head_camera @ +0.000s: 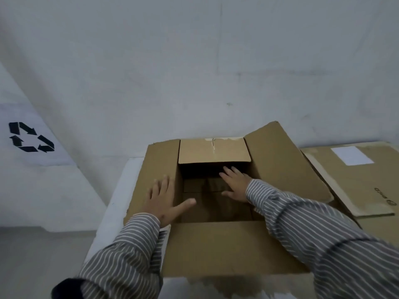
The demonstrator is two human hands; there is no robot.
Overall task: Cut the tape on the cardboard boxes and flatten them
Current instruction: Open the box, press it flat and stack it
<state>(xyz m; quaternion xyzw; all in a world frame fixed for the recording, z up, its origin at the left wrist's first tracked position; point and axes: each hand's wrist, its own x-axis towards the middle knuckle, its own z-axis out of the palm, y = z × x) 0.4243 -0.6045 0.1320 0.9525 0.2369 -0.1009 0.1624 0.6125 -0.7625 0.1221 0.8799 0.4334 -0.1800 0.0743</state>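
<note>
On the open box [226,244], flat hands [160,198].

Open box [216,240] fills frame centre, flaps spread; its cavity is open from above. Left hand [163,198] lies flat on left flap, right hand [234,184] reaches inside. Flattened cardboard [356,182] occupies right side. Wall [194,61] close behind; bare table edge [116,190] at left.

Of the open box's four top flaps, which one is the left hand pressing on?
The left flap: the left hand lies flat on it. The right hand reaches inside the box instead.
</note>
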